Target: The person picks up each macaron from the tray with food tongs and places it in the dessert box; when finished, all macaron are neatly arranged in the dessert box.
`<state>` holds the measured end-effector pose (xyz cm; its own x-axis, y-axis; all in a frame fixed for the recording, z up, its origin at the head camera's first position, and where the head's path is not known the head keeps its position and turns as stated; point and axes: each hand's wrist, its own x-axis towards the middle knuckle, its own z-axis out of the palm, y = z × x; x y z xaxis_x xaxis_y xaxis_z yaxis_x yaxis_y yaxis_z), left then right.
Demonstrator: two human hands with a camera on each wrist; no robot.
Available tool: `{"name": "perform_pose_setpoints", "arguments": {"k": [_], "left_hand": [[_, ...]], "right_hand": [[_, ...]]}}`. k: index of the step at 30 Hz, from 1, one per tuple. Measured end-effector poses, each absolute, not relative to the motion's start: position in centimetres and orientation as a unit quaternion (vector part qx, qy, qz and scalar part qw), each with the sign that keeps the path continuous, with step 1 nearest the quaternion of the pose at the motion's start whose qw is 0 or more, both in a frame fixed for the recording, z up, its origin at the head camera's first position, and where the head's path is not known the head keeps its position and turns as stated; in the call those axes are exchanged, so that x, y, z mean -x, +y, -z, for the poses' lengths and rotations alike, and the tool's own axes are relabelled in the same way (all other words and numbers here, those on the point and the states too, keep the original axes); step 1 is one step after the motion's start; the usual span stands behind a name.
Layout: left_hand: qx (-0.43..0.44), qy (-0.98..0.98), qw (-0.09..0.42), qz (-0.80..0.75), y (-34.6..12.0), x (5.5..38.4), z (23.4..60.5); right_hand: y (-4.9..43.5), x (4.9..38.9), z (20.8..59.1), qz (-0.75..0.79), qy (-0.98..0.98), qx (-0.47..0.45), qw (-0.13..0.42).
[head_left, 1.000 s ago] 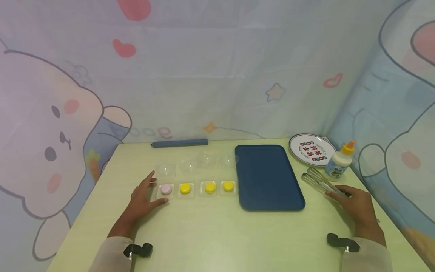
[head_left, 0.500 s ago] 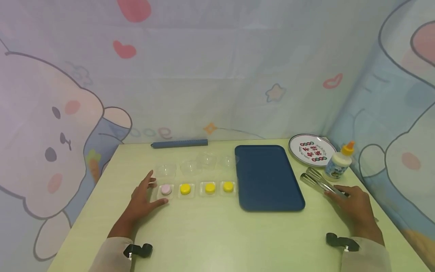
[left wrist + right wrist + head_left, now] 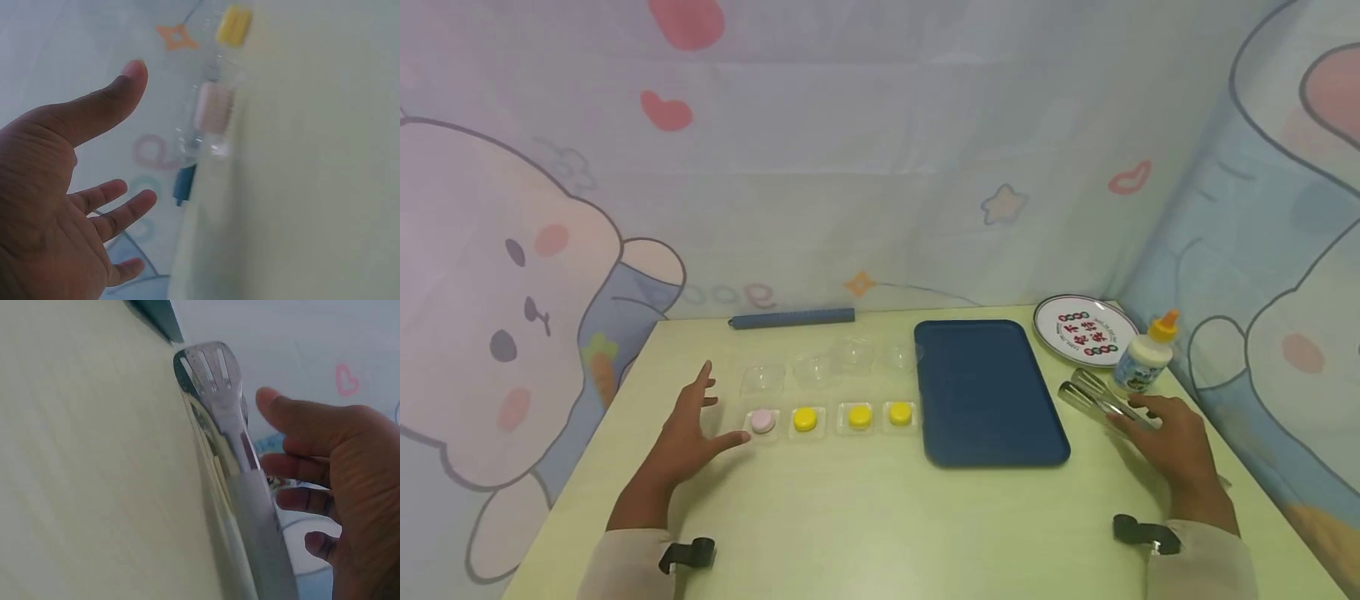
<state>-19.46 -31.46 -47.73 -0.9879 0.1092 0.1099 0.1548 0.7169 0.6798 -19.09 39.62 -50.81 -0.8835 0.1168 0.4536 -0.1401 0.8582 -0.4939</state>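
My left hand (image 3: 681, 442) hovers open at the left of the table, holding nothing. Just right of its thumb sits a pink macaron-like round (image 3: 763, 421) in a clear plastic base; the left wrist view shows them apart. Several yellow rounds (image 3: 805, 418) of the same shape, each in a clear base, continue that row. Clear lids (image 3: 763, 378) stand behind them. On the right, metal tongs (image 3: 256, 519) with a slotted head lie on the table. My right hand (image 3: 1172, 442) is beside and above them, fingers loosely bent and not wrapped around them; light contact cannot be told.
A dark blue tray (image 3: 992, 392) lies right of the row, close to the lids. Behind the tongs are a white printed plate (image 3: 1117, 321) and a bottle (image 3: 1141, 367) with a yellow cap. A blue stick-shaped item (image 3: 792, 318) lies along the table's back edge.
My left hand has drawn back to the left, away from the pink round and its lid. The right hand has shifted slightly over the tongs. The head view has turned a little.
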Motion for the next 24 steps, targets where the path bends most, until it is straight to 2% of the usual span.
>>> {"name": "perform_pose_setpoints", "arguments": {"k": [6, 9, 12, 19, 24], "left_hand": [[0.102, -0.929, 0.034, 0.355, -29.5, 20.4, 45.1], [0.121, -0.928, 0.035, 0.351, -27.8, 21.3, 44.3], [0.146, -0.924, 0.03, 0.352, -26.2, 22.4, 43.8], [0.188, -0.918, 0.003, 0.348, -22.1, 24.7, 43.1], [0.208, -0.912, -0.027, 0.353, -19.6, 26.1, 43.5]], "right_hand": [[36.9, 19.8, 49.8, -0.283, -0.899, -0.106, 0.316], [35.5, 20.6, 49.2, -0.29, -0.892, -0.151, 0.313], [33.9, 21.5, 48.6, -0.285, -0.901, -0.171, 0.28], [30.3, 23.0, 47.3, -0.297, -0.928, -0.165, 0.156], [28.1, 24.5, 46.7, -0.319, -0.926, -0.175, 0.103]]}}
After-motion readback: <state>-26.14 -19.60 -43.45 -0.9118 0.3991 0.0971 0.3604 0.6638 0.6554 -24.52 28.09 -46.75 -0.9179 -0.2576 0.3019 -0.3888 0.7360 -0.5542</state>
